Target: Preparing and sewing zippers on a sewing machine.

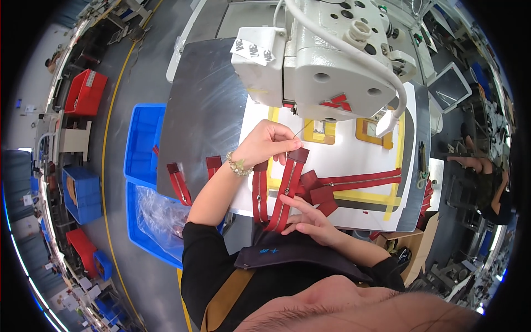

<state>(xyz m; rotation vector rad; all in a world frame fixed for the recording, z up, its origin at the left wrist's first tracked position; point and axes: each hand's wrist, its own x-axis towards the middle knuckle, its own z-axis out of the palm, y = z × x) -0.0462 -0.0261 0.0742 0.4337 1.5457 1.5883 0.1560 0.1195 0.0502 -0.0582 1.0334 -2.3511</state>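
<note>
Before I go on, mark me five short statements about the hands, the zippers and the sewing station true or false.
1. The left hand is at the dark-red end tab of a red zipper. True.
2. The right hand is clear of every zipper. False: its fingers touch a red zipper.
3. A beaded bracelet is worn on the left wrist. True.
4. The clear plastic bag lies in a bin to the right of the metal table. False: it lies in a blue bin on the left.
5. The sewing machine head is black. False: it is white.
</note>
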